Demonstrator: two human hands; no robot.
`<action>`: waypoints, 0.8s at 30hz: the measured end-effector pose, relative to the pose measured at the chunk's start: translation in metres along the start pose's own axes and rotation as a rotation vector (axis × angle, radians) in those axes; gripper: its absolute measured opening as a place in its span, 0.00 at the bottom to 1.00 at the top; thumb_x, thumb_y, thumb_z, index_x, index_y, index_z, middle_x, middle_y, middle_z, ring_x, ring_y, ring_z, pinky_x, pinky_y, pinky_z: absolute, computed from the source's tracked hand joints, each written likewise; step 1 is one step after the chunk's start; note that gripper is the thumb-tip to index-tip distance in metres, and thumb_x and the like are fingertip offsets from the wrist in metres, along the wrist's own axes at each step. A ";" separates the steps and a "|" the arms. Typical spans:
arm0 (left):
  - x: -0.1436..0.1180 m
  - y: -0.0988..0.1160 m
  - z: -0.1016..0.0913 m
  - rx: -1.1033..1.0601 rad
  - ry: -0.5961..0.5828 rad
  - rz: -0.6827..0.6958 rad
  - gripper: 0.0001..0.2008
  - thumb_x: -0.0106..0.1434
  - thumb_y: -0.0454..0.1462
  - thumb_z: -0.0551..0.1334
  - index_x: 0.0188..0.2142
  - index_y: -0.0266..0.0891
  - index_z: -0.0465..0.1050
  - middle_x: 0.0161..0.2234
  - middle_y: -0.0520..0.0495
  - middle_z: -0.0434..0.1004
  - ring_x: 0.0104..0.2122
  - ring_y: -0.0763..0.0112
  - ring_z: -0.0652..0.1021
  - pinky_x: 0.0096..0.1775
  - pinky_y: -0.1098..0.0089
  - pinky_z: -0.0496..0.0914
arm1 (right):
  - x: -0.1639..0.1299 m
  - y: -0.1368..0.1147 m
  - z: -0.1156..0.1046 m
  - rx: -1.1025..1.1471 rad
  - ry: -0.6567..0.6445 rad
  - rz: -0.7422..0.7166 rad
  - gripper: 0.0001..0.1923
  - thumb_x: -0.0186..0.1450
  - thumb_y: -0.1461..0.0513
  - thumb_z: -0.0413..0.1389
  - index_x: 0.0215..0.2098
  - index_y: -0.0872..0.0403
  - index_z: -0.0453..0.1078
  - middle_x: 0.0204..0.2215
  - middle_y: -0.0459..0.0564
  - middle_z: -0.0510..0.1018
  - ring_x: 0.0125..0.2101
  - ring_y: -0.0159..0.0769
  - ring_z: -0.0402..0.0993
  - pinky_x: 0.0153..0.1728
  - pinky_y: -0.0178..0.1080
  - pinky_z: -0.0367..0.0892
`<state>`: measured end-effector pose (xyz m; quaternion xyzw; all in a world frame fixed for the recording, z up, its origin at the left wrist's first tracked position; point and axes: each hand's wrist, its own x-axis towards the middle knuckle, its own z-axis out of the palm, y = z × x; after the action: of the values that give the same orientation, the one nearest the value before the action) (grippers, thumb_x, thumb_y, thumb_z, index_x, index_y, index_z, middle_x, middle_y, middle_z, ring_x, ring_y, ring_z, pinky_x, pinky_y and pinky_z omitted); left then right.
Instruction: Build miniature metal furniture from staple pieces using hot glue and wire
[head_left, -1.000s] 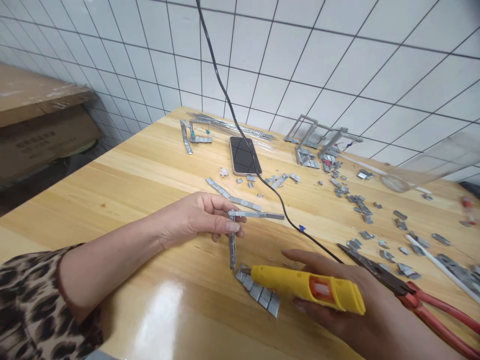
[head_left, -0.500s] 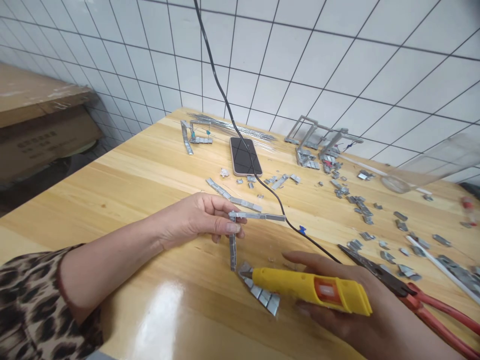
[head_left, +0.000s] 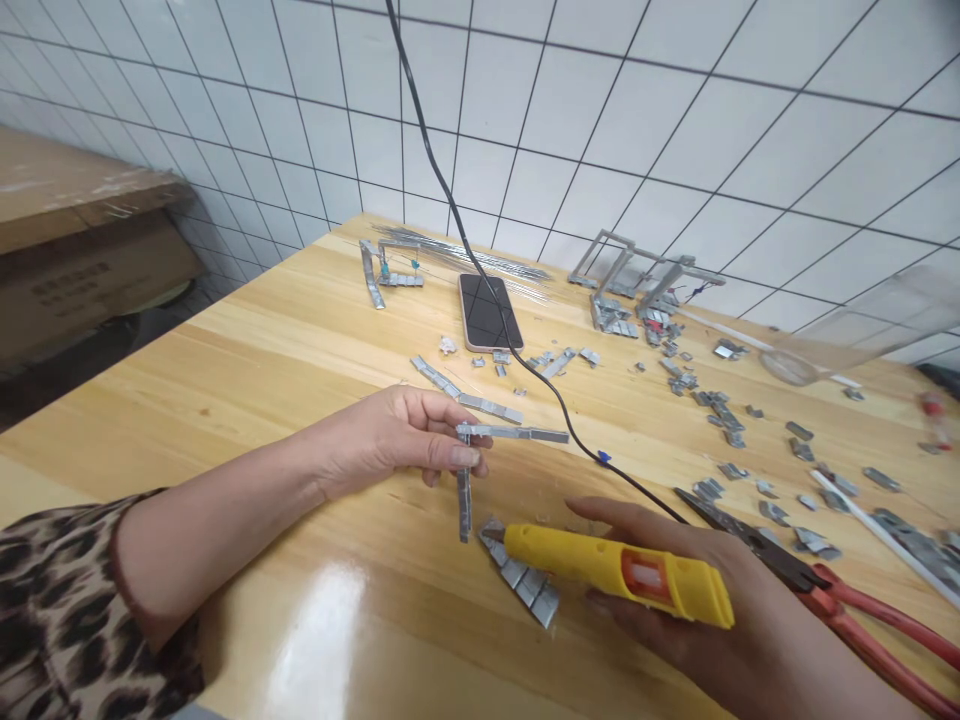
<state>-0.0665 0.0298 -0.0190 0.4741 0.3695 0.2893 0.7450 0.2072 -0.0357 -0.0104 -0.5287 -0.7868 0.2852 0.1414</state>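
Observation:
My left hand (head_left: 420, 435) pinches a grey L-shaped metal strip frame (head_left: 517, 433) at its corner, between thumb and fingers. One arm of the frame points right and the other hangs down toward the table. In my right hand (head_left: 675, 560) is a yellow hot glue gun (head_left: 615, 568), its nozzle pointing left. The nozzle tip is at the upper end of a fan-shaped piece of silvery segments (head_left: 529, 585) lying on the table; whether they touch I cannot tell. My right fingers are partly hidden behind the glue gun.
A black cable (head_left: 559, 405) crosses the table past a phone (head_left: 491, 312). Red-handled pliers (head_left: 825, 590) lie by my right wrist. Metal scraps (head_left: 720, 405) are scattered at right. Small frames (head_left: 622, 285) and thin rods (head_left: 465, 250) sit near the tiled wall.
The glue gun has shifted very slightly, its rear end moving a little left. My left hand and the frame are nearly still.

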 end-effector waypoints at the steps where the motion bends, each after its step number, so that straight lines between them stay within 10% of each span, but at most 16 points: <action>1: 0.000 0.000 0.000 0.000 -0.003 0.001 0.07 0.50 0.36 0.72 0.30 0.37 0.80 0.27 0.49 0.80 0.26 0.75 0.74 0.26 0.76 0.64 | 0.000 0.001 -0.001 -0.009 -0.001 0.009 0.22 0.58 0.62 0.57 0.52 0.48 0.72 0.36 0.47 0.84 0.28 0.37 0.82 0.25 0.31 0.75; 24: 0.001 -0.002 -0.002 -0.012 -0.031 0.015 0.05 0.52 0.33 0.71 0.31 0.38 0.80 0.28 0.51 0.81 0.26 0.77 0.74 0.26 0.80 0.66 | -0.001 0.017 -0.001 -0.191 0.084 -0.065 0.19 0.60 0.60 0.57 0.50 0.44 0.69 0.34 0.41 0.84 0.27 0.33 0.81 0.27 0.31 0.75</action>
<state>-0.0676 0.0304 -0.0219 0.4770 0.3525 0.2897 0.7512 0.2207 -0.0317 -0.0194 -0.5255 -0.8206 0.1815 0.1323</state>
